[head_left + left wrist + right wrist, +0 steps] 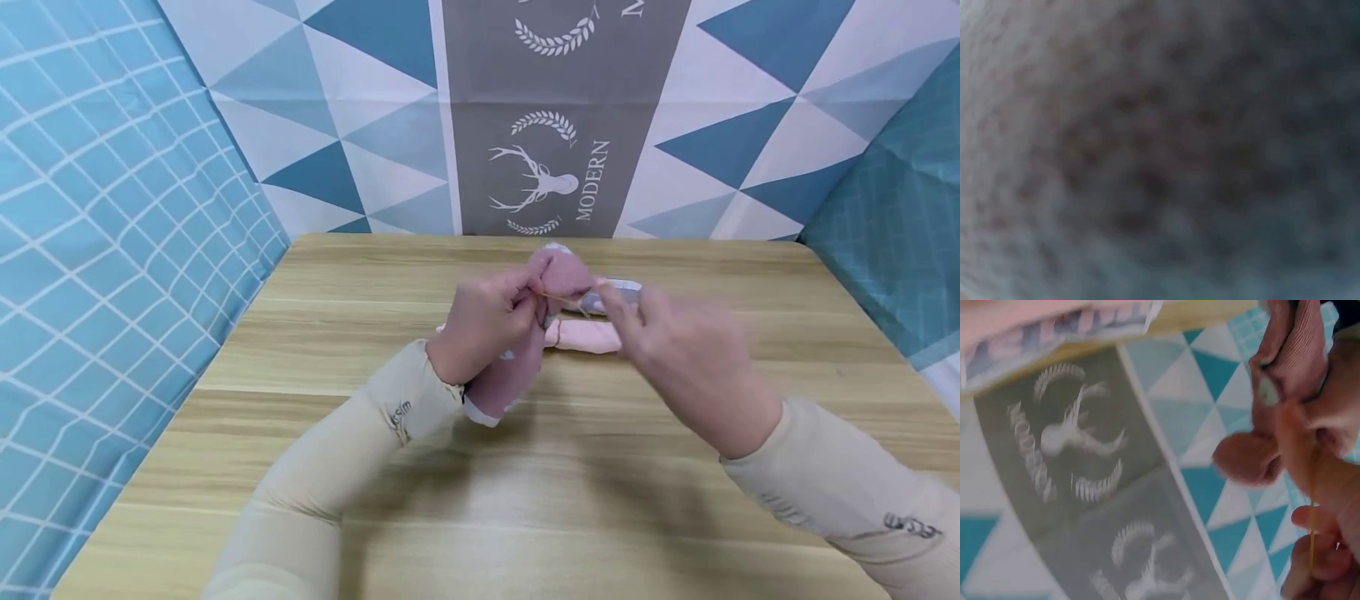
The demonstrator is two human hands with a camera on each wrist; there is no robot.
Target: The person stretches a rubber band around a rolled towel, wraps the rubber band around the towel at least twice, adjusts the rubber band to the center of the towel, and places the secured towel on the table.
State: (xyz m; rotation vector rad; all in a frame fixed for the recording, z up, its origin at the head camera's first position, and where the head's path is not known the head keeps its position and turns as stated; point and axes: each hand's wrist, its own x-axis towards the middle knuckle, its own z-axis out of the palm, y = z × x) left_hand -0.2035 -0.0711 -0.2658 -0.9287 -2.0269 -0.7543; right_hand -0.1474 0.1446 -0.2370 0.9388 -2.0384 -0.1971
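A mauve-pink rolled cloth (510,383) with white edging is held up over the table by my left hand (483,325), gripped around its middle. The cloth's rounded end stands above the fingers, and the rest hangs below the wrist. My right hand (686,362), blurred, is at the right of the cloth and holds a thin yellow rubber band (558,297) stretched out from the left fingertips. In the right wrist view the rubber band (1313,519) runs down to curled fingers beside the cloth (1247,459). A dark, blurred close-up fills the left wrist view.
Behind the hands lie a pale pink roll (588,336) with a band around it and a grey-blue and white roll (611,298), both partly covered. The wooden table (315,442) ends at a patterned cloth backdrop (390,125). A blue checked curtain (97,250) hangs at the left.
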